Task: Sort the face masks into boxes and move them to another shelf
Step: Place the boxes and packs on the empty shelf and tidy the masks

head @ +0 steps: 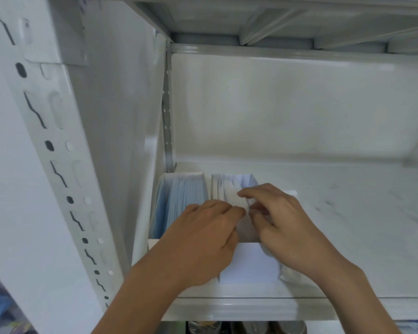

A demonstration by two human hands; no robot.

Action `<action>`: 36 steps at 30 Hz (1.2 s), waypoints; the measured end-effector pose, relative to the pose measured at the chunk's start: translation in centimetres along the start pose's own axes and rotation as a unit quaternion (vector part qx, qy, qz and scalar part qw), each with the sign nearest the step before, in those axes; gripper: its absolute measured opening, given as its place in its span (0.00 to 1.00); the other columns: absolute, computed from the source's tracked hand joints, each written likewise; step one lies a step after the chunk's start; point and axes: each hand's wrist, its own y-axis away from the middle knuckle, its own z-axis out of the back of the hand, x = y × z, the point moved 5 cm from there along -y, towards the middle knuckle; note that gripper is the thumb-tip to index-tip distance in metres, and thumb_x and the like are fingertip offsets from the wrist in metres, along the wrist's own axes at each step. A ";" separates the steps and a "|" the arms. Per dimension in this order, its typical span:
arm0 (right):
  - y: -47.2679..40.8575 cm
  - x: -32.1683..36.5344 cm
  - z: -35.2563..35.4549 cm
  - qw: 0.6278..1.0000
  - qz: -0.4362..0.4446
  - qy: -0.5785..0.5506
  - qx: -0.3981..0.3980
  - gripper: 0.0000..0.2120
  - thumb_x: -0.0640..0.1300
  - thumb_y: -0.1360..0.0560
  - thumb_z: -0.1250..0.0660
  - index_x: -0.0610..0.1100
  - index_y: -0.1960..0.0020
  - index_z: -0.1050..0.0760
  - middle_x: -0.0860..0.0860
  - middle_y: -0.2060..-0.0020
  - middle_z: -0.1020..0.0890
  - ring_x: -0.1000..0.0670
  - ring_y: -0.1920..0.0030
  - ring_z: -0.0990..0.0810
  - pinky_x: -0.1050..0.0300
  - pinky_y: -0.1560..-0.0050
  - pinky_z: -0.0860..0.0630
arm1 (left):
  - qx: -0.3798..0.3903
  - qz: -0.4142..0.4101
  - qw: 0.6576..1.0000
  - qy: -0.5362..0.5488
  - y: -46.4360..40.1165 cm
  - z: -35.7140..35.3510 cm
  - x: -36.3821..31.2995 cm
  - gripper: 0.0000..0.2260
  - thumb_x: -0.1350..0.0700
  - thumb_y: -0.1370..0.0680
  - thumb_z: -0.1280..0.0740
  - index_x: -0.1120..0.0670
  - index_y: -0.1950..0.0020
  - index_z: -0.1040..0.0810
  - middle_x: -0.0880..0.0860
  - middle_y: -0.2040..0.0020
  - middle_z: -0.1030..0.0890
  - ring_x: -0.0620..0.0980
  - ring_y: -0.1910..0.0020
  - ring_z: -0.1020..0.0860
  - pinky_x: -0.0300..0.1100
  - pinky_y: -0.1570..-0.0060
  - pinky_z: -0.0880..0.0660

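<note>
Two white boxes stand side by side on a white shelf, at its left end and close to its front edge. The left box sits against the left side panel of the shelving unit and holds a stack of blue masks standing on edge. The right box touches the left box along their shared wall and holds white masks, also on edge, filling its rear part. Both hands reach in from the front edge of the shelf, above the boxes. The left hand lies palm down over the front of the left box and the dividing wall, its fingers curled, with the fingertips meeting at a white mask in the right box. The right hand is over the right box, its thumb and forefinger pinched on the same white mask from the right side; the remaining fingers are bent downward into the box. Part of the right box's right wall is hidden behind the right hand. The rest of the shelf, to the right of the boxes, shows faint dark scuff marks. A perforated white upright post runs down the left of the view.
</note>
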 end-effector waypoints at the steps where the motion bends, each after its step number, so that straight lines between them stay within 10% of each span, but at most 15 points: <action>1: 0.2 0.0 0.3 1.000 0.004 -0.002 -0.023 0.22 0.32 0.23 0.40 0.47 0.33 0.22 0.56 0.41 0.23 0.60 0.46 0.23 0.76 0.46 0.32 | 0.002 0.003 1.000 -0.003 -0.2 0.0 -0.1 0.18 0.54 0.15 0.46 0.46 0.26 0.33 0.46 0.34 0.23 0.46 0.36 0.28 0.47 0.35 0.31; 8: 1.3 -1.4 0.5 0.994 -0.014 0.103 -0.011 0.09 0.39 0.22 0.38 0.45 0.51 0.20 0.53 0.52 0.19 0.48 0.48 0.22 0.55 0.47 0.27 | 0.034 -0.006 0.999 -0.028 -1.2 -0.1 -0.3 0.19 0.52 0.16 0.46 0.41 0.26 0.32 0.46 0.43 0.21 0.49 0.43 0.26 0.49 0.37 0.32; 12: 1.5 -1.3 0.8 0.994 -0.049 0.087 -0.033 0.15 0.49 0.19 0.38 0.49 0.36 0.22 0.55 0.42 0.22 0.50 0.39 0.26 0.55 0.40 0.29 | 0.023 -0.001 0.999 -0.049 -1.7 -0.1 0.1 0.15 0.52 0.18 0.44 0.43 0.33 0.27 0.46 0.53 0.18 0.48 0.52 0.23 0.48 0.41 0.30; 16: 1.0 -1.0 0.5 0.990 -0.052 0.133 0.017 0.18 0.55 0.22 0.38 0.55 0.33 0.25 0.59 0.59 0.21 0.53 0.52 0.22 0.55 0.50 0.31 | -0.004 0.016 1.000 -0.025 -2.3 0.4 0.3 0.12 0.54 0.24 0.39 0.46 0.44 0.20 0.47 0.62 0.18 0.47 0.61 0.21 0.43 0.49 0.29; 22: 0.7 -1.9 0.1 0.994 -0.080 0.064 0.037 0.27 0.42 0.27 0.37 0.55 0.28 0.30 0.53 0.64 0.17 0.51 0.56 0.21 0.54 0.51 0.28 | -0.058 0.015 0.989 -0.137 -2.0 0.9 0.1 0.16 0.52 0.23 0.41 0.45 0.40 0.19 0.48 0.54 0.15 0.49 0.50 0.20 0.52 0.27 0.39; 30: 1.2 -1.8 -0.7 0.997 -0.073 0.022 0.013 0.23 0.62 0.22 0.46 0.60 0.30 0.31 0.58 0.61 0.19 0.56 0.54 0.21 0.51 0.46 0.28 | -0.058 0.002 0.996 -0.062 -1.5 0.5 -0.4 0.19 0.52 0.19 0.46 0.44 0.35 0.20 0.46 0.42 0.20 0.47 0.41 0.24 0.53 0.26 0.41; 36: 1.0 -2.6 -1.1 0.996 -0.085 -0.023 -0.026 0.14 0.48 0.21 0.36 0.61 0.38 0.23 0.58 0.59 0.23 0.59 0.52 0.26 0.44 0.38 0.31 | -0.060 0.000 0.996 -0.071 -0.5 0.0 -0.4 0.23 0.48 0.23 0.51 0.46 0.46 0.16 0.42 0.45 0.16 0.45 0.43 0.22 0.51 0.25 0.39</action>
